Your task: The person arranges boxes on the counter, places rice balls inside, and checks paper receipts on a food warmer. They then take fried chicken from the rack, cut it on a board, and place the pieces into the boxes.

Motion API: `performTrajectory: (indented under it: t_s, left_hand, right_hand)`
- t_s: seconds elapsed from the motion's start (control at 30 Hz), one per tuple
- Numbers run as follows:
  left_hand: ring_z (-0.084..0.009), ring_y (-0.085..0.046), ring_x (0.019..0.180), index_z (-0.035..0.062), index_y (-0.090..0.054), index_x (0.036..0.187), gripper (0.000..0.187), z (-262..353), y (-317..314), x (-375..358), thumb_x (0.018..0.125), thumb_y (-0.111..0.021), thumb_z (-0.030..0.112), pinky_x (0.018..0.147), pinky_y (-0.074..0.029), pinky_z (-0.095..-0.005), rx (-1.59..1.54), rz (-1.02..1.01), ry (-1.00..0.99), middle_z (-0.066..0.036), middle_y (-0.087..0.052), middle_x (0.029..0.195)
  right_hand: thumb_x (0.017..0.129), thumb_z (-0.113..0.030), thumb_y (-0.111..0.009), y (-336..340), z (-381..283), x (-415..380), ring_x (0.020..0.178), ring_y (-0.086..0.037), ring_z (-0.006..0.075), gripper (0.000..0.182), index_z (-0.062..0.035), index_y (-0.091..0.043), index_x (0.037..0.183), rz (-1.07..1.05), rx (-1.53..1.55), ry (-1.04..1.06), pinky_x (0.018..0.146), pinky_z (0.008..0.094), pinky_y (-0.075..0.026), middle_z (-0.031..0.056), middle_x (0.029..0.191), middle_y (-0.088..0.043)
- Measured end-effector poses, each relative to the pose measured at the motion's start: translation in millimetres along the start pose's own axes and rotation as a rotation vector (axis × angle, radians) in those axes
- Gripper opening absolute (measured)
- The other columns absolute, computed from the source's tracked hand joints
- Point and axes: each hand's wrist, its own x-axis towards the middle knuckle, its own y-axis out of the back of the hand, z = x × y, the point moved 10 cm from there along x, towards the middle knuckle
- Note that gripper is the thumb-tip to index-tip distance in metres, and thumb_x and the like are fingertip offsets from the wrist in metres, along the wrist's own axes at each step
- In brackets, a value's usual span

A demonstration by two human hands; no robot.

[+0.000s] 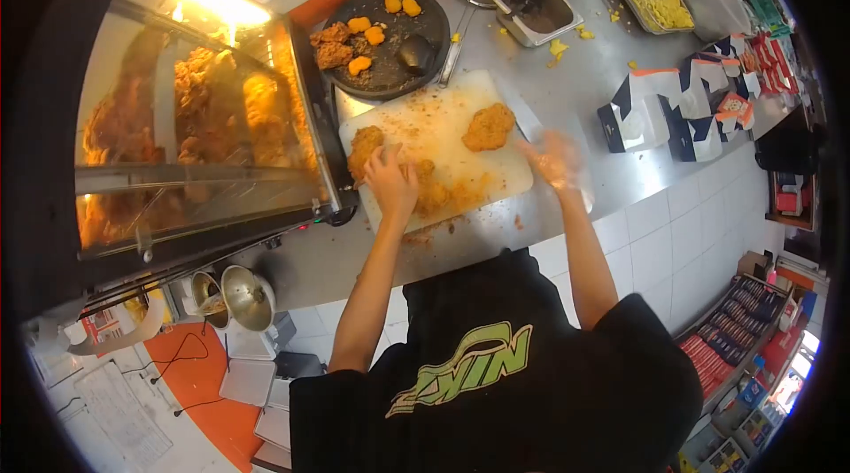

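Note:
A white cutting board (460, 94) strewn with crumbs lies on the steel counter. At its left side my left hand (391, 179) has its fingers bent against a piece of fried chicken (364, 147). Another large piece of fried chicken (489, 127) rests near the board's right edge. Smaller breaded bits (430, 193) lie beside my left hand. My right hand (556, 161), smeared by motion, is just past the right edge of the board, with something clear and shiny around it. What it holds, if anything, cannot be made out.
A lit glass warmer (199, 119) full of fried chicken stands at left. Behind the board is a round black tray (416, 22) with nuggets and chicken. A steel container (536, 13), a pan of yellow shreds (655, 4) and several open boxes (642, 123) stand along the counter.

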Motion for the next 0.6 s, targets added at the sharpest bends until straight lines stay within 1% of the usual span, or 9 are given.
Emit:
performTrajectory:
  t_s: [0.1, 0.17, 0.27, 0.33, 0.4, 0.43, 0.47, 0.5, 0.6]
  left_hand:
    - [-0.0346, -0.037, 0.118, 0.0088, -0.055, 0.116, 0.046, 68, -2, 10, 0.078, -0.066, 0.032, 0.096, -0.029, -0.0481, -0.053, -0.045, -0.088, -0.017, -0.045, 0.123]
    - [-0.0324, -0.040, 0.115, 0.0078, -0.051, 0.119, 0.058, 117, -41, 21, 0.073, -0.071, 0.037, 0.095, -0.030, -0.0462, -0.075, -0.117, -0.166, -0.015, -0.046, 0.121]
    - [-0.0312, -0.040, 0.115, 0.0077, -0.048, 0.123, 0.069, 132, -83, 25, 0.067, -0.074, 0.038, 0.095, -0.030, -0.0470, -0.050, -0.150, -0.179, -0.015, -0.046, 0.122]
    - [-0.0307, -0.040, 0.116, 0.0086, -0.047, 0.125, 0.074, 125, -93, 13, 0.065, -0.076, 0.038, 0.095, -0.029, -0.0485, -0.084, -0.155, -0.158, -0.016, -0.046, 0.122]
    - [-0.0313, -0.039, 0.116, 0.0066, -0.046, 0.124, 0.074, 119, -82, -3, 0.064, -0.077, 0.037, 0.095, -0.029, -0.0485, -0.034, -0.176, -0.211, -0.016, -0.045, 0.122]
    - [-0.0313, -0.039, 0.116, 0.0066, -0.046, 0.124, 0.074, 122, -76, -17, 0.064, -0.077, 0.037, 0.095, -0.029, -0.0485, -0.039, -0.191, -0.206, -0.016, -0.045, 0.122]
    - [-0.0324, -0.042, 0.111, 0.0050, -0.047, 0.121, 0.070, 133, -56, -29, 0.066, -0.076, 0.038, 0.092, -0.032, -0.0472, -0.094, -0.107, -0.235, -0.016, -0.047, 0.118]
    - [-0.0335, -0.045, 0.107, 0.0033, -0.048, 0.117, 0.067, 146, -37, -36, 0.067, -0.074, 0.038, 0.090, -0.034, -0.0458, -0.151, -0.004, -0.267, -0.016, -0.049, 0.114]
    - [-0.0336, -0.051, 0.094, 0.0012, -0.050, 0.106, 0.056, 203, -33, -89, 0.069, -0.073, 0.037, 0.083, -0.039, -0.0428, -0.480, -0.281, -0.376, -0.016, -0.054, 0.102]
  right_hand:
    - [0.068, -0.045, -0.071, 28, 48, 0, 0.087, -0.061, 0.0347, 0.049, -0.0021, -0.062, 0.089, 0.152, -0.115, -0.042, 0.074, 0.0418, -0.049, 0.0212, 0.089, -0.063]
    - [0.066, -0.026, -0.072, -39, 56, 21, 0.089, -0.059, 0.0408, 0.048, 0.0019, -0.056, 0.102, -0.120, 0.048, 0.153, 0.077, 0.0440, -0.048, 0.0270, 0.091, -0.061]
    - [0.066, -0.022, -0.070, -62, 67, 21, 0.088, -0.057, 0.0443, 0.045, 0.0009, -0.052, 0.100, -0.184, 0.103, 0.102, 0.077, 0.0460, -0.047, 0.0281, 0.089, -0.060]
    - [0.066, -0.022, -0.072, -66, 79, -1, 0.093, -0.056, 0.0424, 0.054, 0.0027, -0.052, 0.109, -0.285, 0.109, 0.066, 0.081, 0.0438, -0.046, 0.0281, 0.095, -0.059]
    - [0.069, -0.029, -0.073, -34, 62, -27, 0.102, -0.055, 0.0377, 0.062, -0.0003, -0.049, 0.118, 0.004, 0.123, 0.390, 0.082, 0.0424, -0.047, 0.0262, 0.107, -0.057]
    - [0.072, -0.030, -0.073, -30, 72, -29, 0.110, -0.051, 0.0360, 0.073, -0.0013, -0.042, 0.130, -0.108, 0.206, 0.170, 0.090, 0.0404, -0.043, 0.0225, 0.118, -0.053]
    - [0.072, -0.030, -0.073, -21, 63, -36, 0.110, -0.051, 0.0360, 0.073, -0.0013, -0.042, 0.130, -0.118, 0.196, 0.163, 0.090, 0.0404, -0.043, 0.0225, 0.118, -0.053]
    - [0.074, -0.040, -0.070, 3, 60, -34, 0.115, -0.047, 0.0364, 0.079, -0.0050, -0.035, 0.135, 0.018, 0.558, 0.109, 0.093, 0.0417, -0.040, 0.0202, 0.127, -0.047]
    - [0.076, -0.063, -0.055, 43, 30, -41, 0.124, -0.038, 0.0351, 0.089, -0.0157, -0.022, 0.143, 0.132, 1.301, -0.013, 0.099, 0.0491, -0.032, 0.0149, 0.141, -0.033]
